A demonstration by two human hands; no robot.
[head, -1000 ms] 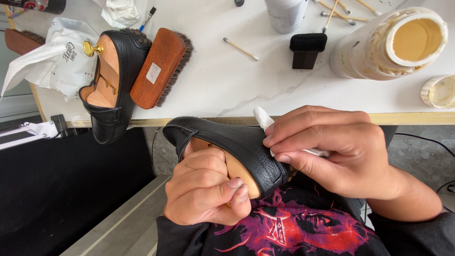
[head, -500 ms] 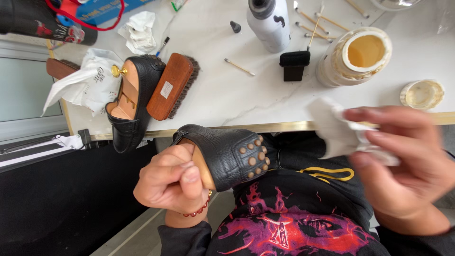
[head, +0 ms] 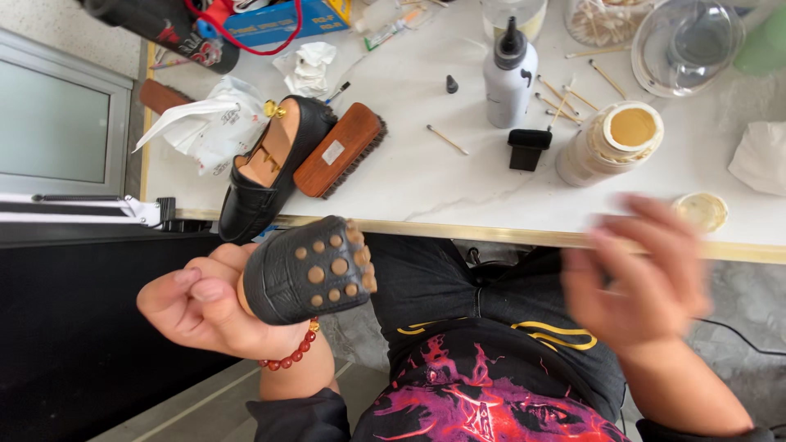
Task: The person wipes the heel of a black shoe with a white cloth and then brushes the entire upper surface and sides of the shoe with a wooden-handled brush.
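The light is bright and even, like daylight, and the white desk [head: 458, 176] shows only soft, short shadows. The right hand [head: 643, 274] is strongly blurred by motion. The left hand [head: 209, 307] is sharp.

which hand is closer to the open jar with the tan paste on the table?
Right. The right hand, motion-blurred, hovers just below the jar, near the table edge. The left hand is far off to the jar's lower left, inside the black studded shoe it holds up.
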